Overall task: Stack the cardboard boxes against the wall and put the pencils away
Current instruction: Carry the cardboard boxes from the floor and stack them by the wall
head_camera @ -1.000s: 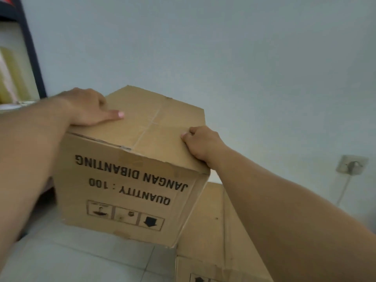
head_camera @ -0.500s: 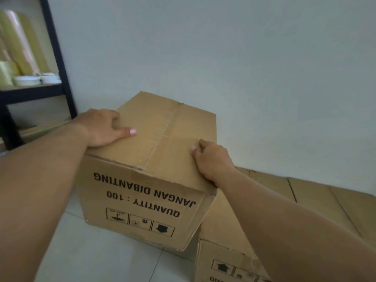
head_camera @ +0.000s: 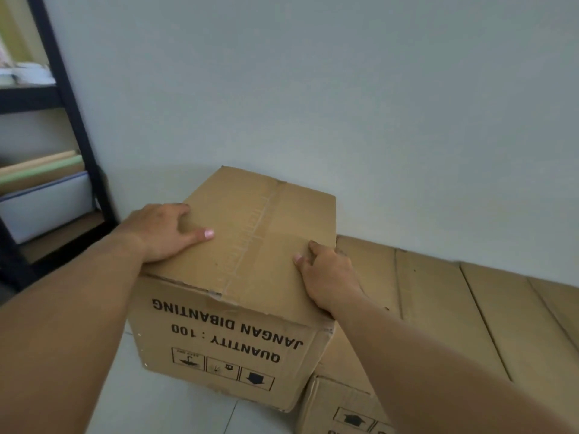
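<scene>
- Box-stacking half of the job is what's going on here; no pencils in sight anywhere.
- The printed box [head_camera: 238,245] sits dead centre, lettering upside down. It looks to be on the floor [head_camera: 150,402], with the wall [head_camera: 313,89] close behind at 12 o'clock, though I can't tell if they touch.
- Left hand [head_camera: 163,234] grip: palm and thumb on the lid, fingers hooked over the 9 o'clock edge.
- Right hand [head_camera: 329,278] grip: curled over the 3 o'clock edge, thumb on top.
- Low boxes [head_camera: 438,308] run along the wall from 3 o'clock, the nearest tight beside the printed one. Dark rack [head_camera: 72,120] at 9 o'clock.
- My guess for the next move: lift it with both hands and swing it toward 3 o'clock onto that low row, square to the wall. Top-edge holds can slip, so getting fingers lower would help.
</scene>
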